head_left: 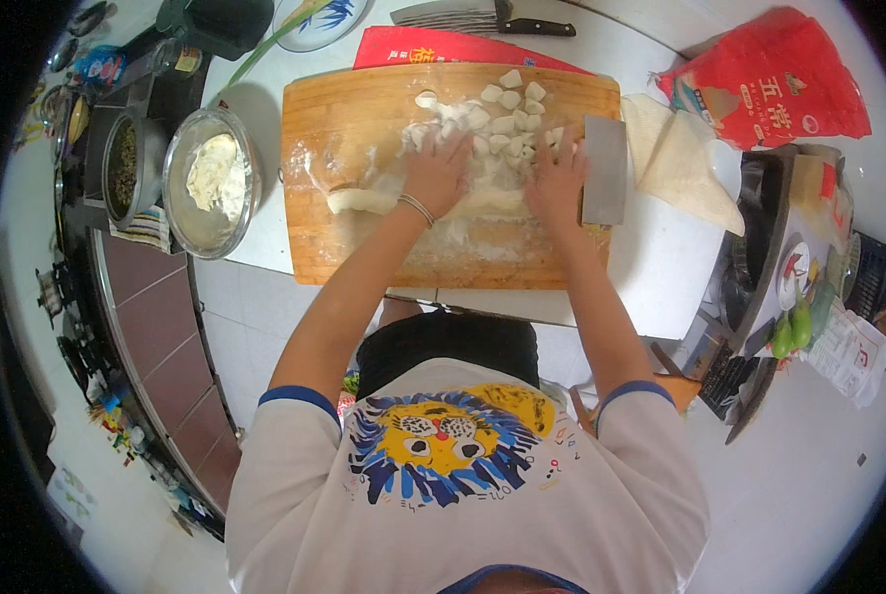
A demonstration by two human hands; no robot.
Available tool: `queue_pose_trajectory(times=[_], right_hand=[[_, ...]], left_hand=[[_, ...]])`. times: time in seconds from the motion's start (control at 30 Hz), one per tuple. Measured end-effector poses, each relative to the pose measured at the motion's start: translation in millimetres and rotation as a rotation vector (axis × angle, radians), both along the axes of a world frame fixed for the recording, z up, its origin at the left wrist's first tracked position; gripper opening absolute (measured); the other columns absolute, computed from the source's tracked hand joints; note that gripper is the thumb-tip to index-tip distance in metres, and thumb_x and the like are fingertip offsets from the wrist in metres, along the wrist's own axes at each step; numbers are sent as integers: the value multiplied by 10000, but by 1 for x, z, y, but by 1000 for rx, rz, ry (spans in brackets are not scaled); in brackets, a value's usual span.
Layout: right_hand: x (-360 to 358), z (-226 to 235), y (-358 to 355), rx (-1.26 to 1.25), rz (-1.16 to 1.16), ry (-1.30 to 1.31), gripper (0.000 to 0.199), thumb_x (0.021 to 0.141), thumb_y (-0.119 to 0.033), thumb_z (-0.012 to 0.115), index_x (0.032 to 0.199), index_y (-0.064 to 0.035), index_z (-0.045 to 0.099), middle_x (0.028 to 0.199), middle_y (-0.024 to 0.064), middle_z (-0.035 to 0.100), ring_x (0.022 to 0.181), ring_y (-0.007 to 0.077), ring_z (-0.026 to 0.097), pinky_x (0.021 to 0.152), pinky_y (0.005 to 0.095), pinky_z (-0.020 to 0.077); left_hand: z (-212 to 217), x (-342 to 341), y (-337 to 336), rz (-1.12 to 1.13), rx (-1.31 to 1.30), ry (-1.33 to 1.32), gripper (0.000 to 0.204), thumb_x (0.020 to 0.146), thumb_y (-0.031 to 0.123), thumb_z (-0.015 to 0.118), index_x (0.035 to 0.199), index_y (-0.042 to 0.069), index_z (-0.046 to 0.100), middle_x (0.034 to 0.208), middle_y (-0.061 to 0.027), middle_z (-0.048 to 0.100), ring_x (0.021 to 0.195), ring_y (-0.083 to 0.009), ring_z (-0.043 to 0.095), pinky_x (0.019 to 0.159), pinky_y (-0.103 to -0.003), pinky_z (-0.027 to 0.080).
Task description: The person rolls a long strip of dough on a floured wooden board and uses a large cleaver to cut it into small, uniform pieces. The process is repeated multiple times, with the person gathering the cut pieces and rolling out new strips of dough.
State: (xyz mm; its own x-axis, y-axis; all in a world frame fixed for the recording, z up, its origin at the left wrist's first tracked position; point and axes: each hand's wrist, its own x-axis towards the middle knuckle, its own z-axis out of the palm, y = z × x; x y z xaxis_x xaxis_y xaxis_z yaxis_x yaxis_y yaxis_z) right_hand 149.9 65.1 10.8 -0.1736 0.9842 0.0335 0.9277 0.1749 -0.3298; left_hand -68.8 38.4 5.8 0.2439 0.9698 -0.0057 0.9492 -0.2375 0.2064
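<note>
My left hand (436, 178) lies with fingers spread on the floured wooden board (349, 247), its fingertips among small cut dough pieces (502, 124). Under that wrist runs a pale dough rope (362, 201), partly covered by my arm. On the right, my right hand (558, 178) also has its fingers apart, palm down at the edge of the dough pieces. What lies beneath both palms is hidden. Just beside the right hand, a wide-bladed metal cutter (604, 170) rests on the board's right edge. Loose flour (453, 238) is scattered over the wood.
Left of the board stands a bowl of dough (215, 178), with a pot of dark filling (124, 168) beyond. A knife (537, 27) and a plate (319, 25) lie at the back. To the right are a cloth (676, 148) and a red bag (770, 84).
</note>
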Motion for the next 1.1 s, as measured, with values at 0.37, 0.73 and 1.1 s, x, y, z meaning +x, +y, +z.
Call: queue_pose_trajectory(times=[0.37,0.73,1.1], right_hand=[[4,45,22,176,265,67,559,790,-255,697,1314,-138,537,1430,146,386,1338,375,336,1094,518,275],[-8,16,-42,-118,590,115,404,740,-102,668,1138,-97,601,1071,93,569,1050,311,534,910,421,441],[-90,47,-66,62,255,226,411,850,-258,630,1243,-151,572,1311,119,483,1231,372,424,1059,518,310]], left_hand=[[35,-30,10,-105,92,-196,604,845,335,638,1401,221,432,1460,-98,397,1343,-307,354,1111,-551,231],[26,-149,-102,41,-180,-85,535,714,101,691,1234,98,566,1257,-122,538,1168,-328,486,992,-462,393],[32,-109,-54,129,59,-391,690,814,292,639,1439,144,385,1447,-194,372,1329,-396,332,1115,-494,249]])
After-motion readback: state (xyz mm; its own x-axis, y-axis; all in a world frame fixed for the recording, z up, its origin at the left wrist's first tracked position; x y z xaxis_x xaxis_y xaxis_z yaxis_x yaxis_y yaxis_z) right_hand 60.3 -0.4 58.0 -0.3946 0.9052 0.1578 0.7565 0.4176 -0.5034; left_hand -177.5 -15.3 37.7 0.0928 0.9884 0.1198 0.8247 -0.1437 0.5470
